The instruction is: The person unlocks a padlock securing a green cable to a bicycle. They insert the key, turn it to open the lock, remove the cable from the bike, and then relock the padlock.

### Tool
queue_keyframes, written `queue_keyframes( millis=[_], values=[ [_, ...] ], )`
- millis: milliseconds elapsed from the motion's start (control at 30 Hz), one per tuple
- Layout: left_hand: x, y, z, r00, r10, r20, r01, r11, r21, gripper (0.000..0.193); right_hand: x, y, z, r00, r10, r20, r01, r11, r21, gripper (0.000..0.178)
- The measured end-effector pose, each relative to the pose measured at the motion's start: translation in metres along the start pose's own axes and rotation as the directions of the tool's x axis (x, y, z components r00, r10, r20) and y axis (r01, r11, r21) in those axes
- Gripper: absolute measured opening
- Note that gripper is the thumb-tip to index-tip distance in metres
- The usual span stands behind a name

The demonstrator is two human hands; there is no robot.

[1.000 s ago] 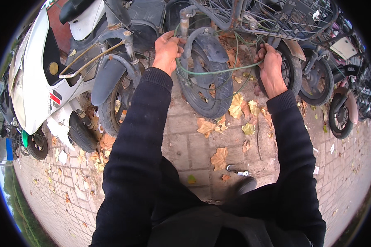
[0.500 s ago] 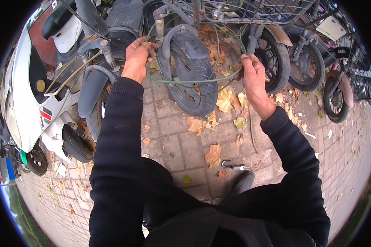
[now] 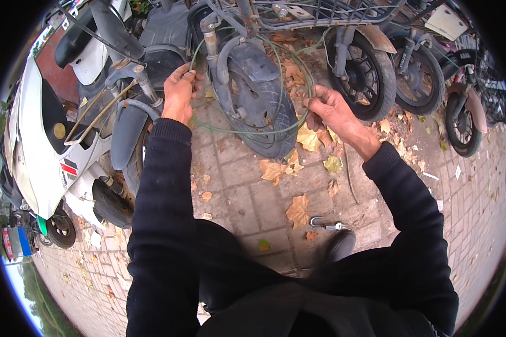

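A thin green cable (image 3: 257, 132) hangs in wide loops between my hands, in front of a grey front wheel (image 3: 279, 104). My left hand (image 3: 178, 95) pinches one side of the loops, left of that wheel's fork. To the right of the wheel, my right hand (image 3: 338, 116) closes around the gathered strands, its fingertips partly hidden. Some of the cable runs up toward the black wire basket (image 3: 331, 19), and its far end cannot be made out there. On the paving near my shoe lies a silver padlock (image 3: 316, 222) with a key at its end.
A white scooter (image 3: 34, 151) stands on the left. More front wheels (image 3: 371, 78) line the right side, with a pinkish-fendered one (image 3: 471, 121) farther out. Dry leaves (image 3: 298, 210) lie scattered over the brick paving (image 3: 236, 199). My shoe (image 3: 341, 245) is beside the padlock.
My right hand has moved left with the cable, bringing the loops closer together. My left hand has shifted slightly left and down. The view has moved a little.
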State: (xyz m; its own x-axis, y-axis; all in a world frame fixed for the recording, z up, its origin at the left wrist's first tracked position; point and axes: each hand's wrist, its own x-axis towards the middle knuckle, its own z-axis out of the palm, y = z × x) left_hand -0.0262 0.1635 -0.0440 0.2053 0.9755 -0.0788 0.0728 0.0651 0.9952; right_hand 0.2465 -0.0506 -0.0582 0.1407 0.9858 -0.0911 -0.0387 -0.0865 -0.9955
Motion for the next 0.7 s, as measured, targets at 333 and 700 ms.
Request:
queue_keyframes(
  millis=[333,700],
  values=[
    [0.001,-0.004,-0.013,1.0,0.012,-0.011,-0.01,0.992,0.127,0.033,-0.04,0.002,0.065,0.822,0.098,0.56,-0.071,0.995,-0.07,0.015],
    [-0.088,0.037,0.003,0.945,-0.051,0.324,0.054,0.999,0.0,0.041,-0.029,0.009,0.091,0.843,-0.224,0.489,0.485,0.707,-0.514,0.022]
  ],
)
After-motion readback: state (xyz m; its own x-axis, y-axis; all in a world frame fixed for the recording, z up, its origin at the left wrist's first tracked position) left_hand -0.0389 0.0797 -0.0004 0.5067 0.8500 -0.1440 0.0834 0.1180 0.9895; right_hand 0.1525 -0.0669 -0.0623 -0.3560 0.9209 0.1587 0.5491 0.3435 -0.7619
